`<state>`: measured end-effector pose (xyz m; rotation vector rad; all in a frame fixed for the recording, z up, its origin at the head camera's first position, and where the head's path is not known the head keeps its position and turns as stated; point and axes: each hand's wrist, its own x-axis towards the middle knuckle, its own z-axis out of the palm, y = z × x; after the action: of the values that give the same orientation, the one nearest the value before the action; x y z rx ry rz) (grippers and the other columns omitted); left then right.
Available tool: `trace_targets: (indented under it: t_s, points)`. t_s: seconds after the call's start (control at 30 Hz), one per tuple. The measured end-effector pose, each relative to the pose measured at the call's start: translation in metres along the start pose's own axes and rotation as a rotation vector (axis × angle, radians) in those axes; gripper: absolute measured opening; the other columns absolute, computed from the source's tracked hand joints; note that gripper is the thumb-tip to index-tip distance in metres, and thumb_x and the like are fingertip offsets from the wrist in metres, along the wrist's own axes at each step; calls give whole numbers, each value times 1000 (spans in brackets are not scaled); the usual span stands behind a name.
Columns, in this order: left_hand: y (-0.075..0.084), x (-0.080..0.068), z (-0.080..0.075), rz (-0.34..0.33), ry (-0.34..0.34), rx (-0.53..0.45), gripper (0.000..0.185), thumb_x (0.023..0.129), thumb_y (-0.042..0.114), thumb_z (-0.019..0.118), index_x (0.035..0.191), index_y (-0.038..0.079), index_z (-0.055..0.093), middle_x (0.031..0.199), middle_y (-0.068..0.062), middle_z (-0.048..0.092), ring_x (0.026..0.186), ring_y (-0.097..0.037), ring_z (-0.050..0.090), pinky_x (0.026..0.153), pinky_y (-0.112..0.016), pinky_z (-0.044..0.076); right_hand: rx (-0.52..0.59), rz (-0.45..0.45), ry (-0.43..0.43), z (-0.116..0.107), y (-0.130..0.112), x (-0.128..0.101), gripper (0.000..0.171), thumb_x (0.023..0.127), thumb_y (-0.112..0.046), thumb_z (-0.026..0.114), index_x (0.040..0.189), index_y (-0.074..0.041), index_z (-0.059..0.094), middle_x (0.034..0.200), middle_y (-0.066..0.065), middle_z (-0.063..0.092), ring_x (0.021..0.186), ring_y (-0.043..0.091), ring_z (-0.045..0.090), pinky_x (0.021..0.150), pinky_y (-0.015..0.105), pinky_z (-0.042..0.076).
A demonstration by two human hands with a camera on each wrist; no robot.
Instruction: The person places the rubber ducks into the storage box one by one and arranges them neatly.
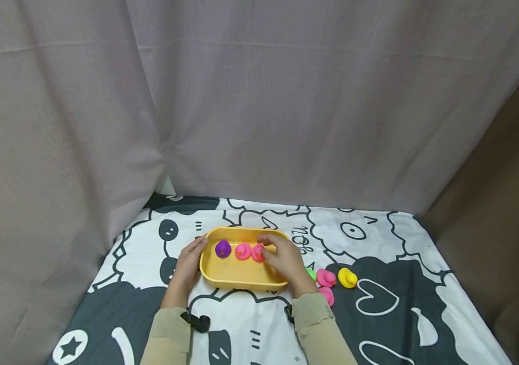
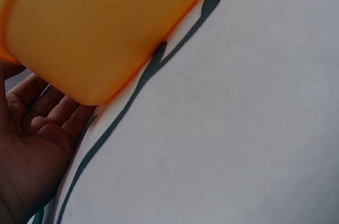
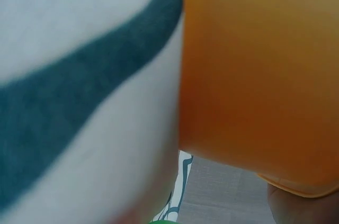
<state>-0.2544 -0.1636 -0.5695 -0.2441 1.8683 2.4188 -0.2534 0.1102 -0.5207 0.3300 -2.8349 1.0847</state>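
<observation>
The left hand (image 1: 189,263) lies against the left wall of the yellow tray (image 1: 234,276), fingers straight and together, tips at the rim. In the left wrist view the palm (image 2: 32,150) is open beside the tray's outer wall (image 2: 100,28), fingers relaxed and slightly spread.

The right hand (image 1: 284,259) reaches over the tray's right side, its fingers curled at a pink duck (image 1: 258,253) inside; whether they pinch it or only touch it I cannot tell. That duck sits just right of a second pink duck (image 1: 243,251), with a purple duck (image 1: 223,248) to the left of both, all in the tray's far half.

The tray stands on the desk's patterned cloth (image 1: 378,238). To its right on the cloth lie a green duck (image 1: 311,274), two more pink ones (image 1: 326,278) (image 1: 327,296) and a yellow duck (image 1: 347,278).
</observation>
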Motion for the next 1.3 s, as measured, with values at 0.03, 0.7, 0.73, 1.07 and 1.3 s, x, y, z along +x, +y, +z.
trace_targets:
  t_s: [0.03,0.7,0.73,1.07,1.3]
  points:
    - [0,0,0,0,-1,-3,47,101,31,60,142,9,57,151,-8,48,137,-24,46,113,-36,41,1,4,2,0,0,0,27,91,-21,74,117,-27,71,111,-5,70,110,25,61,101,48,48]
    - [-1,-1,-1,7,0,-17,46,102,28,59,142,7,56,151,-10,48,136,-26,47,112,-37,42,241,-23,9,-34,20,-17,31,94,-28,73,124,-20,68,117,-7,70,118,21,61,107,52,46]
    - [-1,0,-1,8,0,-11,46,102,28,58,142,7,56,151,-10,48,136,-26,47,112,-38,42,235,-15,10,-41,23,-20,31,95,-29,72,125,-20,68,118,-8,70,119,21,61,106,52,47]
    - [1,0,0,8,1,9,45,102,26,58,142,7,56,150,-10,49,136,-26,47,112,-37,41,86,144,-118,-96,65,-58,31,91,-33,75,119,-19,72,116,-2,71,114,28,64,98,49,54]
    - [1,-1,0,9,7,6,46,102,27,58,143,6,56,151,-11,48,137,-27,46,114,-39,40,19,163,-213,-104,86,-69,27,86,-27,80,113,-25,77,112,-3,71,98,17,62,88,39,56]
